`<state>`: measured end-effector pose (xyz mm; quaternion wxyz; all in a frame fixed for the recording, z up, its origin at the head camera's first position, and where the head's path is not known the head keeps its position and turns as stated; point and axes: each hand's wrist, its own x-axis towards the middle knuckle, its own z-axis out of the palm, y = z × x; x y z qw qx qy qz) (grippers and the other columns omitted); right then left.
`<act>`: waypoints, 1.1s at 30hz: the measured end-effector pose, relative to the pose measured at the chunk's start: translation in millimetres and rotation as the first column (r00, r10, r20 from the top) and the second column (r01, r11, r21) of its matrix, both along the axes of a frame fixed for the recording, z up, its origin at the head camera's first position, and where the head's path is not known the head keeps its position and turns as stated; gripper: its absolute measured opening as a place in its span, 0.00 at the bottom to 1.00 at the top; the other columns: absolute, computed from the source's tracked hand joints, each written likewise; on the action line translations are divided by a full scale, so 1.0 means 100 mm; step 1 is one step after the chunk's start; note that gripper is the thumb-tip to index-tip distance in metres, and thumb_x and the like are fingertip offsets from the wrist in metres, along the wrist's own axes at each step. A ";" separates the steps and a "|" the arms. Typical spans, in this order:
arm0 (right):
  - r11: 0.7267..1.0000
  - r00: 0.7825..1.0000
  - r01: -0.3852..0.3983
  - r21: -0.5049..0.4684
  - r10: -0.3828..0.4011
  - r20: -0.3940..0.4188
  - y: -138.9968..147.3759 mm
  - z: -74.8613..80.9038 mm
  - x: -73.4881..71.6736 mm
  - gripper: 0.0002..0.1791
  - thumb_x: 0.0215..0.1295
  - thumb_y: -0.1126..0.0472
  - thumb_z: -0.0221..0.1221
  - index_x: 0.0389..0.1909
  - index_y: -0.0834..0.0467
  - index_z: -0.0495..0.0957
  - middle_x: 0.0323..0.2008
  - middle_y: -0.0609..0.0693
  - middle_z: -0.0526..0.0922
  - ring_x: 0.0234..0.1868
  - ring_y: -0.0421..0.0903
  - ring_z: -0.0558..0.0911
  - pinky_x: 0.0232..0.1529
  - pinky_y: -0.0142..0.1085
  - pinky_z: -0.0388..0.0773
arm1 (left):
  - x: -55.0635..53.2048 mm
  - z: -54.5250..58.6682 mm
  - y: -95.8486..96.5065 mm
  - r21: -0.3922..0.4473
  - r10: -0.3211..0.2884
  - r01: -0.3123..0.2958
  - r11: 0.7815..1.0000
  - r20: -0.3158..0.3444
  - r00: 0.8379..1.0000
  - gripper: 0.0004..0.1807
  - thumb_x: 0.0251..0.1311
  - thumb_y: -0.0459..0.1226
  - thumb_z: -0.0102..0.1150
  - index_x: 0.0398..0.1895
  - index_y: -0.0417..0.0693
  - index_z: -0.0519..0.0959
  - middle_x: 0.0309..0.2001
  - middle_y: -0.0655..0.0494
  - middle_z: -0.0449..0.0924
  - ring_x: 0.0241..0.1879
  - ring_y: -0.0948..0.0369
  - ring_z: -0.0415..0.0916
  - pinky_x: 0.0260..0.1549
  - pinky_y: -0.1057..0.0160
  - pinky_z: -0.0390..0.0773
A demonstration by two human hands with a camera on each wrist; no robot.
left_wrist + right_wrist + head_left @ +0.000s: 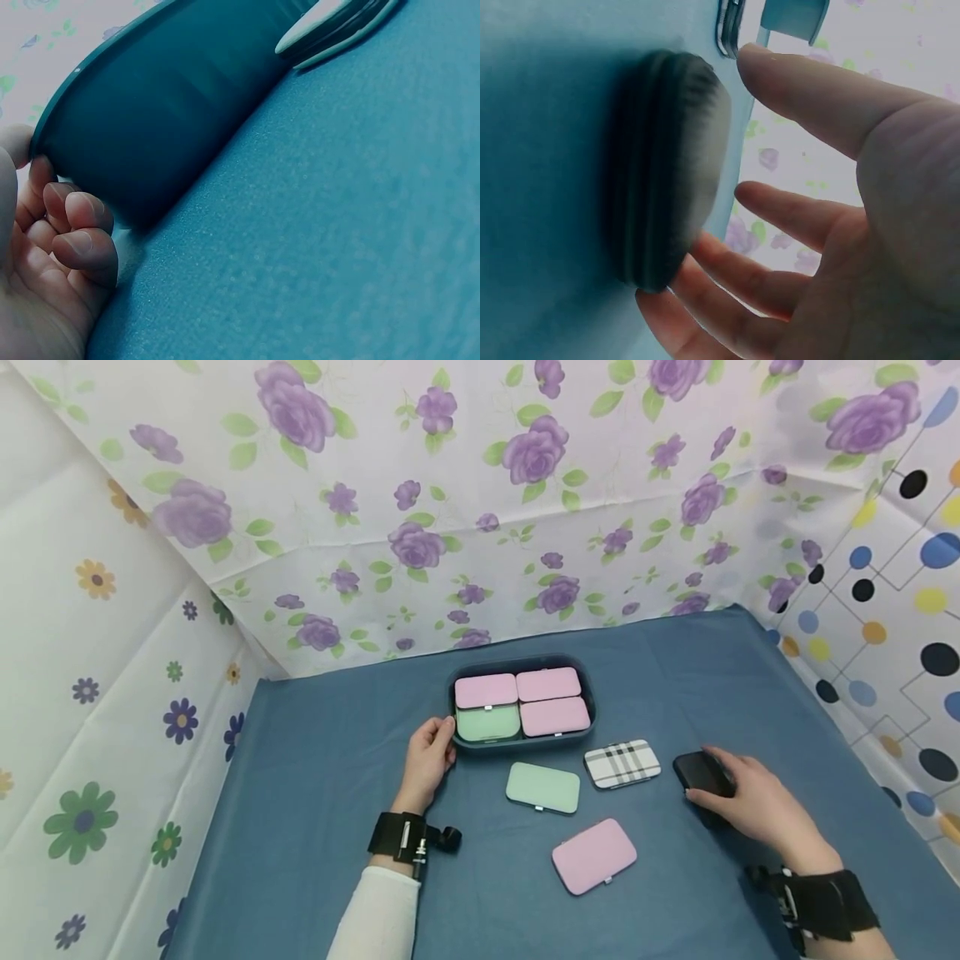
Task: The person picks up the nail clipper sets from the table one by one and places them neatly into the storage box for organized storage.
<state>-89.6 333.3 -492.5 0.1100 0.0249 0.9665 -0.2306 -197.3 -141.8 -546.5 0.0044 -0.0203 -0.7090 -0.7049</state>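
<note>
My left hand [427, 760] pinches the left end of a dark blue-green tray [517, 747] between thumb and forefinger, the other fingers curled below the rim. In the tray lie pink clasp cases [555, 716] and a light green case [487, 723], partly under a pink one. My right hand [757, 797] is at a black case [703, 774] on the cloth. In the right wrist view its fingers reach one end of the black case [667, 172], while the thumb [802, 97] stands apart from it.
Between the hands lie a plaid case [622, 764], a light green case [543, 787] and a pink case [594, 857] on the blue cloth [337, 718]. Flowered sheets [420, 543] rise behind and at the left; a dotted sheet [900, 635] stands at the right.
</note>
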 end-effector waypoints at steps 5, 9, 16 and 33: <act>1.000 1.000 0.028 -0.006 -0.028 0.000 -0.01 -0.08 0.05 0.59 0.65 0.33 0.71 0.81 0.68 0.58 0.64 0.82 0.66 0.58 0.77 0.74 0.52 0.72 0.73 | 0.00 0.02 0.01 0.006 0.003 -0.003 1.000 0.015 1.000 0.26 0.82 0.51 0.55 0.35 0.36 0.72 0.24 0.50 0.68 0.21 0.59 0.66 0.20 0.65 0.65; 0.999 0.999 0.053 0.004 -0.053 0.011 -0.02 -0.10 0.07 0.61 0.65 0.31 0.70 0.82 0.68 0.55 0.64 0.83 0.65 0.57 0.78 0.73 0.51 0.72 0.73 | 0.00 0.02 0.01 0.003 0.005 -0.005 1.000 0.017 1.000 0.25 0.83 0.50 0.55 0.34 0.37 0.72 0.24 0.51 0.68 0.21 0.59 0.66 0.20 0.65 0.65; 0.995 0.995 0.095 0.039 -0.095 -0.009 -0.06 -0.14 0.08 0.62 0.64 0.31 0.71 0.81 0.70 0.55 0.62 0.84 0.65 0.55 0.79 0.74 0.50 0.73 0.73 | 0.00 0.02 0.01 0.002 0.001 -0.001 1.000 0.013 1.000 0.23 0.82 0.51 0.55 0.32 0.43 0.73 0.23 0.52 0.68 0.20 0.59 0.66 0.19 0.65 0.64; 0.985 0.988 0.157 0.077 -0.155 -0.024 -0.15 -0.16 0.07 0.62 0.63 0.38 0.73 0.79 0.75 0.54 0.62 0.85 0.63 0.58 0.82 0.70 0.53 0.75 0.71 | -0.01 -0.01 0.00 0.002 -0.001 0.001 1.000 0.003 1.000 0.23 0.82 0.52 0.55 0.34 0.42 0.74 0.23 0.52 0.69 0.21 0.59 0.66 0.19 0.65 0.65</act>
